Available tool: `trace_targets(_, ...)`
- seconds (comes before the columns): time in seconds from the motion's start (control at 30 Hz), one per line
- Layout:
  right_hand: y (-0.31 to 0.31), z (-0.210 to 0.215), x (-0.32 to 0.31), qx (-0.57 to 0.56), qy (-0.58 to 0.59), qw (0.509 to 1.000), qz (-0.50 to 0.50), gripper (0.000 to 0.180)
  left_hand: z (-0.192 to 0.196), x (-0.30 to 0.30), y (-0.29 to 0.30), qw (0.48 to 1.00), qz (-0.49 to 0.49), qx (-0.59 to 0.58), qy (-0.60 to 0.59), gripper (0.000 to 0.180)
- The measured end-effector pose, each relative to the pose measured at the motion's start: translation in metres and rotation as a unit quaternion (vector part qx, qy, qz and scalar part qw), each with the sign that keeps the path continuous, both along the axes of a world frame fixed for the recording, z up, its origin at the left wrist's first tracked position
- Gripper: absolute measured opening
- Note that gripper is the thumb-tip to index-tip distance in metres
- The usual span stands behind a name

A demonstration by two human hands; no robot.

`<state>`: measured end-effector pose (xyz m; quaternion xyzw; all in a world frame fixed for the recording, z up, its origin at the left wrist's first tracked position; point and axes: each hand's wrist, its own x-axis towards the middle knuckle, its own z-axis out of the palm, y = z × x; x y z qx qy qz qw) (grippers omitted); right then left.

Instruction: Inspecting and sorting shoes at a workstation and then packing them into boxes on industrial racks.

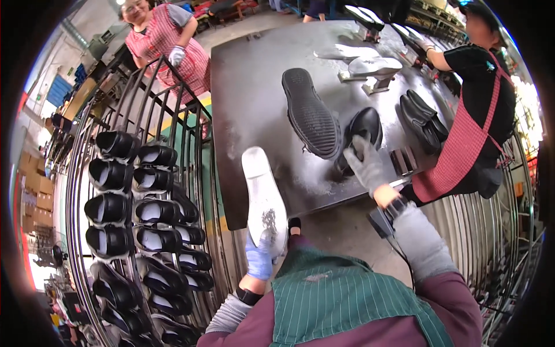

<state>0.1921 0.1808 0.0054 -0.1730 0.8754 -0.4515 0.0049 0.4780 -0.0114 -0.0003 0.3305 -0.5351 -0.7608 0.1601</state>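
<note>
Shoes (309, 113) on dark table (248, 98) beside rack (71, 199)

A long white sole-shaped piece (265, 194), mottled dark toward its wider near end, points far at near left, and a glossy black shoe (367, 126) sits farther right, toe far.

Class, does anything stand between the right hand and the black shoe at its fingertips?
Nothing visible does: the right hand is at the near end of the black shoe. The treaded sole lies left of both.
</note>
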Motion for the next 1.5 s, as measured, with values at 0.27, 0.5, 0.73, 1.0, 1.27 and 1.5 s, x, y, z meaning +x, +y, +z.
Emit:
trace_targets(0.27, -0.095, 0.026, -0.061, -0.36, -0.45, 0.812, 0.094, 0.05, 0.019, -0.111, -0.137, 0.984, -0.167, -0.001, -0.06, 0.07)
trace_targets(0.5, -0.027, 0.024, 0.009, -0.226, -0.313, 0.918, 0.091, 0.074, 0.004, -0.249, -0.234, 0.929, -0.368, -0.006, 0.031, 0.079)
trace_targets(0.73, 0.007, 0.018, 0.029, -0.213, -0.423, 0.879, 0.056, 0.074, 0.027, -0.445, -0.204, 0.761, -0.636, -0.096, -0.084, 0.074)
trace_targets(1.0, -0.004, 0.021, 0.068, -0.024, -0.286, 0.937, -0.202, 0.067, 0.002, -0.501, -0.118, 0.695, -0.708, 0.043, 0.115, 0.073)
trace_targets(1.27, -0.014, 0.044, 0.001, -0.058, -0.384, 0.92, -0.058, 0.054, 0.016, -0.293, -0.16, 0.92, -0.382, -0.071, 0.04, 0.037)
trace_targets(1.5, -0.119, 0.041, 0.028, -0.124, -0.396, 0.899, 0.141, 0.074, 0.013, -0.278, -0.242, 0.968, -0.061, -0.227, -0.087, 0.038)
